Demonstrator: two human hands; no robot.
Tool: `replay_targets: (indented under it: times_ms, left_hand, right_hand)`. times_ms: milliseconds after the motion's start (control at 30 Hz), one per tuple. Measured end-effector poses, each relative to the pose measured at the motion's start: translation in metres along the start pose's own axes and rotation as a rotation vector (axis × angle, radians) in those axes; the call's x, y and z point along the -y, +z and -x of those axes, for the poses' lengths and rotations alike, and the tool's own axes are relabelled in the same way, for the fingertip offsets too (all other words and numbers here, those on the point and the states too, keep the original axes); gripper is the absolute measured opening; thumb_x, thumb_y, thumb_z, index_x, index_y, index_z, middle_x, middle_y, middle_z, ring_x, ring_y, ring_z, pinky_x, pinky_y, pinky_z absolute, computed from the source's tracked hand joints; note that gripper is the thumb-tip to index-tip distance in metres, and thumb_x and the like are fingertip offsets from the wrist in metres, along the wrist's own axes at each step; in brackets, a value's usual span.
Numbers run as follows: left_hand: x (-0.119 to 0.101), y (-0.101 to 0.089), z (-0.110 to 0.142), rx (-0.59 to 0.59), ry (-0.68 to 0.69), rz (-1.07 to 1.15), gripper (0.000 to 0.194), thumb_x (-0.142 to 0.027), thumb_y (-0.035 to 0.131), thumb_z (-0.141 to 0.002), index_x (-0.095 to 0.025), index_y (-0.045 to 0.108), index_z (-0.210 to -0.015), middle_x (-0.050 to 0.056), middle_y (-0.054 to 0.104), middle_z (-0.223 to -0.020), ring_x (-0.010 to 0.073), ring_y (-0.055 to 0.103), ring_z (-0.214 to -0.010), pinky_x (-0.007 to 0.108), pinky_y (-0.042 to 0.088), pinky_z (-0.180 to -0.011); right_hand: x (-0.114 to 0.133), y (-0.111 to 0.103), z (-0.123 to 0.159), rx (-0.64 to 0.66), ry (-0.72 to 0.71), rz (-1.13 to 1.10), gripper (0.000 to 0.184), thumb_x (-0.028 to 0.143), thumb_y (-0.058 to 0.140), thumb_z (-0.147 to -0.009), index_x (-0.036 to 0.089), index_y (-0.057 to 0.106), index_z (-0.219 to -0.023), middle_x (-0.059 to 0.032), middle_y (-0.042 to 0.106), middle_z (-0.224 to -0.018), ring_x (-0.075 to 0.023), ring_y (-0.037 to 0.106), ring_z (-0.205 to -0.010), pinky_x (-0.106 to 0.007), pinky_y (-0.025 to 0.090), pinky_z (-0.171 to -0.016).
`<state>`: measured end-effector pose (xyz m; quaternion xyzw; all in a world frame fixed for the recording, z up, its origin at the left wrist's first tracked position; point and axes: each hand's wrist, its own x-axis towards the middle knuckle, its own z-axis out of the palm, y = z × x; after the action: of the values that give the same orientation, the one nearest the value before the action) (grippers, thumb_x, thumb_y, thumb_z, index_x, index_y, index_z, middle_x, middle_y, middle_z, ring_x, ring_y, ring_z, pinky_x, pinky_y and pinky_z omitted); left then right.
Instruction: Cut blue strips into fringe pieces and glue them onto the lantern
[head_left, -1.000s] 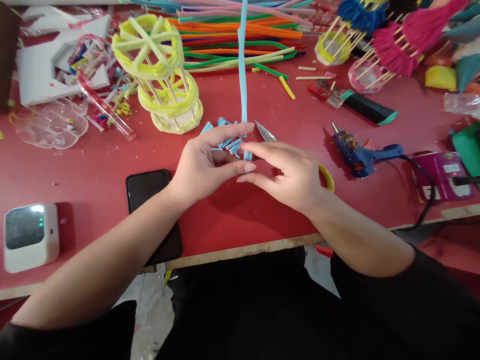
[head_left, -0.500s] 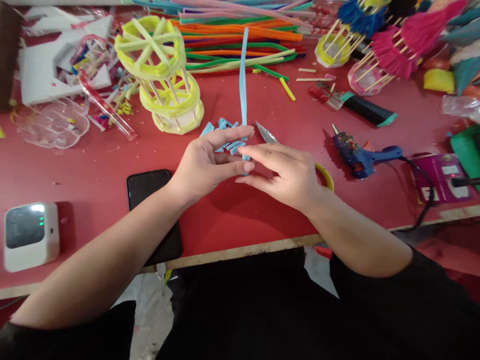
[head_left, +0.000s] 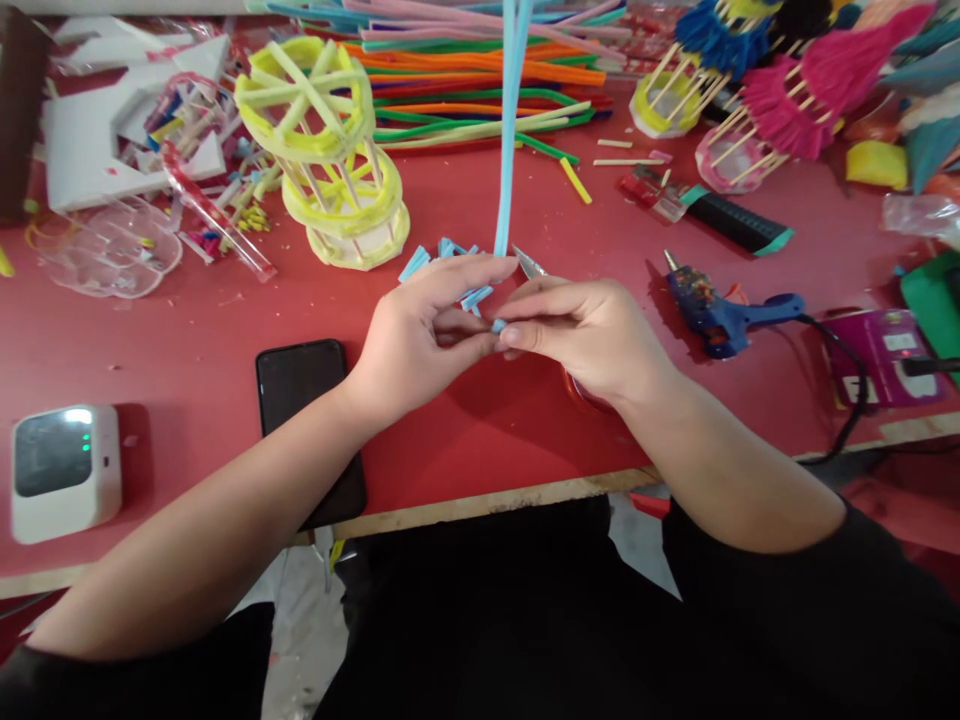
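Light blue pipe cleaners point(head_left: 508, 150) stand up from between my hands, two strands showing at the top. My left hand point(head_left: 405, 330) is curled round their lower part, its thumb and fingers closed on them. At the bottom end, my right hand point(head_left: 600, 330) pinches the blue tip between thumb and fingers, touching the left thumb. Short cut blue pieces point(head_left: 414, 264) lie on the table just behind the left hand. Scissors point(head_left: 529, 262) lie partly hidden beneath the right hand, with the blade tip and part of a handle showing.
A yellow two-tier frame point(head_left: 345, 205) stands behind my left hand. Pipe cleaners point(head_left: 480, 70) are piled at the back. A phone point(head_left: 300, 380) and a white device point(head_left: 64, 470) lie left; a glue gun point(head_left: 720, 305) and a cutter point(head_left: 739, 218) lie right.
The blue strands have shifted slightly right and now reach higher, with two seen instead of one. My right hand's fingers have closed into a pinch at the lower end.
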<state>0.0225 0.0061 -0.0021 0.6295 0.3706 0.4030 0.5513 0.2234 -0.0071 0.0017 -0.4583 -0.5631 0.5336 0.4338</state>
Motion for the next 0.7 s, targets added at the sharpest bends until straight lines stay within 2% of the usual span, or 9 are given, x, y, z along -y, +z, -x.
replay_targets:
  times_ms: [200,300,367,433,533,700]
  left_hand:
    - [-0.0003,0.0,0.0003,0.051,0.078,-0.046,0.051,-0.011,0.08,-0.081,-0.025,0.077,-0.13,0.006,0.069,-0.143,0.0188,0.079,-0.1,0.026,0.067,-0.088]
    - [-0.0031,-0.0001,-0.0007,0.065,0.077,-0.039,0.048,-0.021,0.087,-0.08,-0.025,0.078,-0.127,0.007,0.072,-0.14,0.0218,0.078,-0.107,0.03,0.067,-0.095]
    - [-0.0047,-0.0005,-0.0016,0.031,0.09,-0.059,0.033,-0.028,0.084,-0.086,-0.024,0.081,-0.119,0.007,0.077,-0.131,0.0223,0.077,-0.109,0.032,0.065,-0.098]
    - [-0.0049,-0.001,-0.0026,-0.031,0.096,-0.09,0.017,-0.027,0.078,-0.092,-0.022,0.084,-0.108,0.006,0.082,-0.116,0.0213,0.078,-0.107,0.032,0.064,-0.099]
    - [-0.0026,-0.0014,-0.0041,-0.095,0.055,-0.057,0.008,-0.02,0.079,-0.089,-0.02,0.083,-0.096,0.004,0.084,-0.103,0.0207,0.08,-0.099,0.032,0.065,-0.095]
    - [0.0001,-0.002,-0.0067,-0.073,-0.13,0.185,0.033,-0.019,0.088,-0.08,-0.021,0.074,-0.11,0.0,0.082,-0.086,0.019,0.081,-0.086,0.03,0.067,-0.085]
  right_hand:
    - [-0.0003,-0.0005,0.0012,0.001,-0.037,0.072,0.022,0.043,0.093,-0.075,0.024,0.086,-0.083,-0.0025,0.077,-0.088,-0.0173,0.071,-0.082,-0.033,0.06,-0.072]
    - [0.0017,0.0006,0.0017,-0.072,-0.099,0.086,0.017,0.04,0.088,-0.082,0.024,0.084,-0.081,-0.0019,0.077,-0.088,-0.0163,0.07,-0.082,-0.031,0.058,-0.071]
    - [0.002,-0.0004,0.0014,-0.13,-0.133,0.071,0.016,0.039,0.086,-0.085,0.024,0.083,-0.082,-0.0009,0.077,-0.087,-0.014,0.069,-0.077,-0.029,0.057,-0.068]
    - [0.001,-0.0015,0.001,-0.163,-0.131,0.037,0.017,0.04,0.086,-0.086,0.023,0.082,-0.085,0.0005,0.075,-0.081,-0.0115,0.065,-0.066,-0.027,0.054,-0.061]
    - [-0.0021,-0.0009,0.0007,-0.173,-0.11,-0.013,0.018,0.04,0.087,-0.086,0.023,0.081,-0.086,0.0023,0.075,-0.075,-0.0089,0.061,-0.056,-0.025,0.052,-0.054]
    - [-0.0057,0.0045,-0.0009,-0.197,-0.084,-0.076,0.022,0.043,0.089,-0.083,0.022,0.08,-0.085,0.0033,0.076,-0.074,-0.0093,0.066,-0.058,-0.024,0.057,-0.056]
